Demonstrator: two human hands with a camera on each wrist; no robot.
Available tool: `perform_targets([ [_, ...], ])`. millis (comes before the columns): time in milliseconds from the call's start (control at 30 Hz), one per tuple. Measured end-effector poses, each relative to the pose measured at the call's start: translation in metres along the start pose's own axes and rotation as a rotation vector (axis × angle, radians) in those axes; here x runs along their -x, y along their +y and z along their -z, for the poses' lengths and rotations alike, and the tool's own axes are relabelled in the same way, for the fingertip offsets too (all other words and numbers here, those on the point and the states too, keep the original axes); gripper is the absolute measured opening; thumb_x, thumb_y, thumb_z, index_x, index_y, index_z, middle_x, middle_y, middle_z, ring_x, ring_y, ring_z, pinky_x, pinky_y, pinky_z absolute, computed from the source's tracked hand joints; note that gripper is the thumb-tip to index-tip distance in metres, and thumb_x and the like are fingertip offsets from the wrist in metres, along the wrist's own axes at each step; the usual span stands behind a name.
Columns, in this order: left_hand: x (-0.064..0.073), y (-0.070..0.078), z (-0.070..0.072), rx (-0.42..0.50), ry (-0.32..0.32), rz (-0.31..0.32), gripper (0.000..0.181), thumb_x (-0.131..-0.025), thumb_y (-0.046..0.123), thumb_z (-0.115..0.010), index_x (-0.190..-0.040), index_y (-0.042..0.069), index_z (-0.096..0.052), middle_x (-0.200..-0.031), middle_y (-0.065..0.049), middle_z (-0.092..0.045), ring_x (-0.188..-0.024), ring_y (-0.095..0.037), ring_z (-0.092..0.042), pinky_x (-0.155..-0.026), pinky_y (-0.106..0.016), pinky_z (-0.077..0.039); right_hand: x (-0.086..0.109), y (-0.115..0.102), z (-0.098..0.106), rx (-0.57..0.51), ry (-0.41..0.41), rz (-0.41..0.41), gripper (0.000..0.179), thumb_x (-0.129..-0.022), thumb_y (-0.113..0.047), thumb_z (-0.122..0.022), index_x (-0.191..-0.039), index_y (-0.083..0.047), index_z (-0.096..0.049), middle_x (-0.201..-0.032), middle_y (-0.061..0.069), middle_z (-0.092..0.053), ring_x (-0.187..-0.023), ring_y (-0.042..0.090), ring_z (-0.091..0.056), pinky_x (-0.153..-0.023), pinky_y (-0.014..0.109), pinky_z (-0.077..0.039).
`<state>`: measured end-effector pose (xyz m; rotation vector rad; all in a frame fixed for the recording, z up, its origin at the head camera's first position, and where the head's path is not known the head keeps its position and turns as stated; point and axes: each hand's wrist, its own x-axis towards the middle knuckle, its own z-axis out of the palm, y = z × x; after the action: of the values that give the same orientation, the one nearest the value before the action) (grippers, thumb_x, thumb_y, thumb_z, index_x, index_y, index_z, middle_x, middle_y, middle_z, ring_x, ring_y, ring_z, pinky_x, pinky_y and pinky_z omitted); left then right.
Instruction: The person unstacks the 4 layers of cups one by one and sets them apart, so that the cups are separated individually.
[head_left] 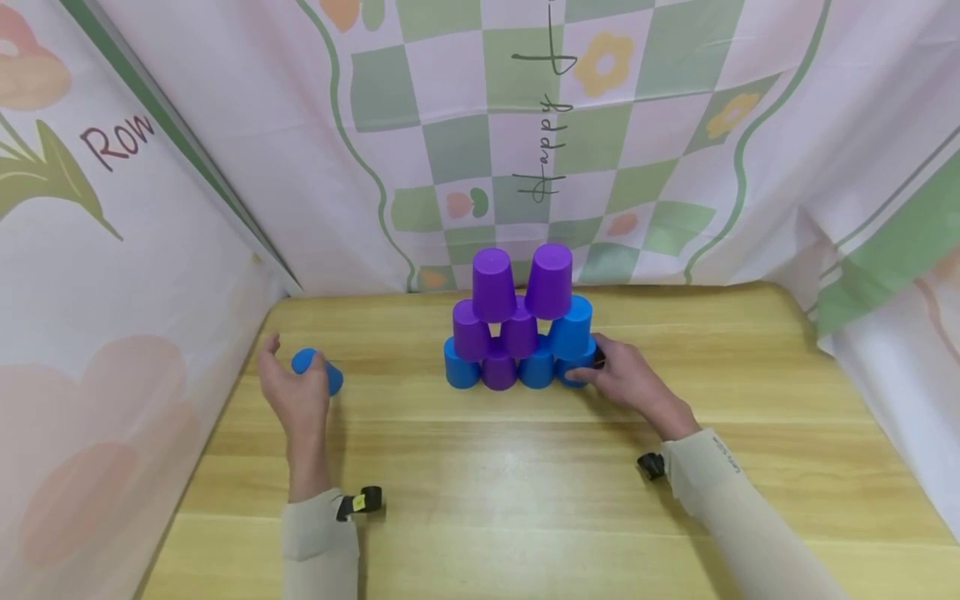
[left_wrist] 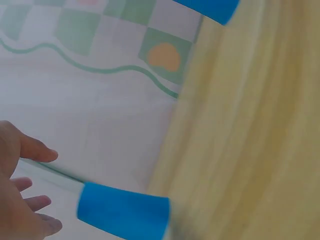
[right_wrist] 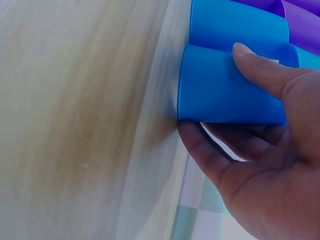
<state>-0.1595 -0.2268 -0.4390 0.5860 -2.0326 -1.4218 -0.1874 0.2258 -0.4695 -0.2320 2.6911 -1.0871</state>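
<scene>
Upside-down cups form a stacked pyramid in the head view. Its bottom row mixes blue cups with a purple cup (head_left: 498, 370); two purple cups and a blue cup (head_left: 572, 327) make the middle row. Two purple cups, left (head_left: 492, 286) and right (head_left: 550, 282), top it. My right hand (head_left: 630, 379) holds the blue cup (right_wrist: 225, 87) at the bottom row's right end, thumb on its near side, fingers round its outer side. On the far left, my left hand (head_left: 296, 400) is beside a separate blue cup (left_wrist: 125, 210), fingers spread and apart from it in the left wrist view.
The wooden table (head_left: 510, 492) carries everything. A printed curtain (head_left: 450, 133) hangs close behind the pyramid, and another cloth panel (head_left: 135, 333) borders the left side. Small black cameras are strapped on both wrists.
</scene>
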Motion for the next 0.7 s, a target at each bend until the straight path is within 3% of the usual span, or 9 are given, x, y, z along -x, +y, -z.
perform_targets([
  [267,0.009,0.023,-0.004,0.08,0.038,-0.164,0.056,-0.092,-0.001,-0.074,-0.145,0.003,-0.056,-0.15,-0.012,-0.056,-0.146,-0.021,-0.046,-0.126,-0.033,-0.032,0.001,0.001,0.0,-0.004,0.001,0.003,0.06,-0.101,-0.036,-0.072,-0.147,-0.003,-0.051,-0.135,0.02,-0.065,-0.11,0.034,-0.062,-0.099,0.055,-0.057],
  [400,0.019,0.035,-0.011,0.136,0.007,-0.249,0.052,-0.093,-0.002,-0.074,-0.142,0.002,-0.058,-0.148,-0.013,-0.058,-0.145,-0.018,-0.046,-0.126,-0.035,-0.034,0.0,0.001,-0.001,-0.003,-0.001,-0.003,0.061,-0.101,-0.036,-0.073,-0.147,-0.003,-0.051,-0.136,0.02,-0.065,-0.11,0.034,-0.062,-0.1,0.056,-0.056],
  [533,0.035,0.062,-0.015,0.174,-0.025,-0.302,0.047,-0.094,-0.009,-0.068,-0.139,-0.007,-0.057,-0.146,-0.021,-0.058,-0.148,-0.027,-0.046,-0.128,-0.038,-0.033,0.0,0.002,-0.001,-0.012,-0.003,-0.005,0.062,-0.1,-0.036,-0.073,-0.147,-0.003,-0.051,-0.137,0.02,-0.065,-0.111,0.034,-0.062,-0.101,0.056,-0.056],
  [633,0.04,0.07,-0.019,0.202,-0.048,-0.335,0.044,-0.094,-0.011,-0.066,-0.137,-0.009,-0.058,-0.144,-0.02,-0.059,-0.146,-0.027,-0.048,-0.128,-0.036,-0.033,-0.001,0.003,-0.001,-0.015,-0.001,-0.004,0.061,-0.1,-0.036,-0.073,-0.147,-0.003,-0.051,-0.136,0.02,-0.065,-0.111,0.034,-0.062,-0.101,0.056,-0.056],
  [700,0.04,0.066,-0.024,0.196,-0.068,-0.364,0.043,-0.095,-0.008,-0.067,-0.137,-0.007,-0.059,-0.143,-0.018,-0.06,-0.144,-0.023,-0.049,-0.127,-0.034,-0.034,-0.001,0.003,-0.001,-0.015,0.001,-0.003,0.061,-0.1,-0.036,-0.073,-0.146,-0.003,-0.051,-0.136,0.02,-0.065,-0.11,0.034,-0.062,-0.1,0.055,-0.057],
])
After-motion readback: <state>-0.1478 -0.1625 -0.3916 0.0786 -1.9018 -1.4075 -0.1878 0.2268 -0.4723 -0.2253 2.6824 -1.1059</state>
